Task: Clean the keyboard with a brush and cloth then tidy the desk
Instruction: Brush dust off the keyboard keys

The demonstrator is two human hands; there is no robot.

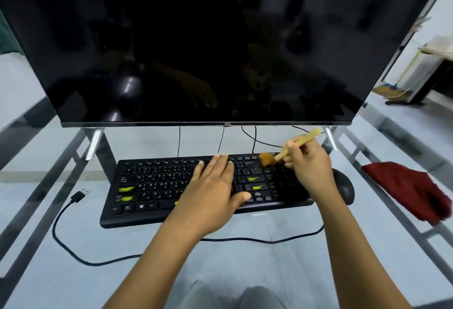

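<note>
Right hand (309,171) grips the brush (282,151), its bristles probably touching the keyboard's (147,186) top-right keys. Left hand (212,193) lies flat, fingers straight, on it.

The keyboard (196,186) lies on the tabletop (232,272) before the monitor (196,46), with the mouse (344,189) just beside its right end, the cloth (411,191) farther right, and a loose cable plug (79,194) to its left.
</note>
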